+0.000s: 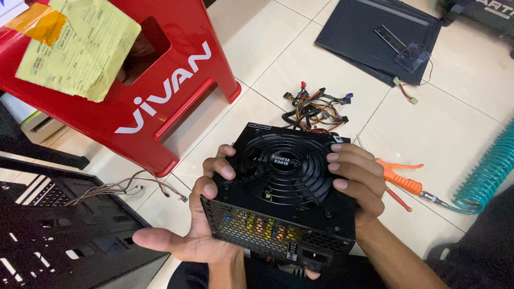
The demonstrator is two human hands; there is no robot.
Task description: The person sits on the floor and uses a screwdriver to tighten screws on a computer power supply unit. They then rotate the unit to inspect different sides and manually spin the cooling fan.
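Held closest to the head camera is a black computer power supply (284, 195), fan grille turned up and its mesh side with the mains socket facing the viewer. It is gripped from both sides: the left hand (201, 219) is cupped under its left edge, fingers curled onto the top and thumb stretched out to the left, while the right hand (358, 182) is closed over its right edge, fingers laid on the fan grille. Beyond the power supply, its bundle of coloured cables (316, 109) is spread on the white tiled floor (267, 48). Left of the power supply an open black computer case (59, 235) with loose thin wires is seen, and behind that a red plastic stool (176, 80) carrying a yellow paper slip (80, 45). Right of the power supply an orange air blow gun (401, 179) is lying, joined to a teal coiled hose (490, 174). Further back on the right a black case panel (369, 35) is laid flat.
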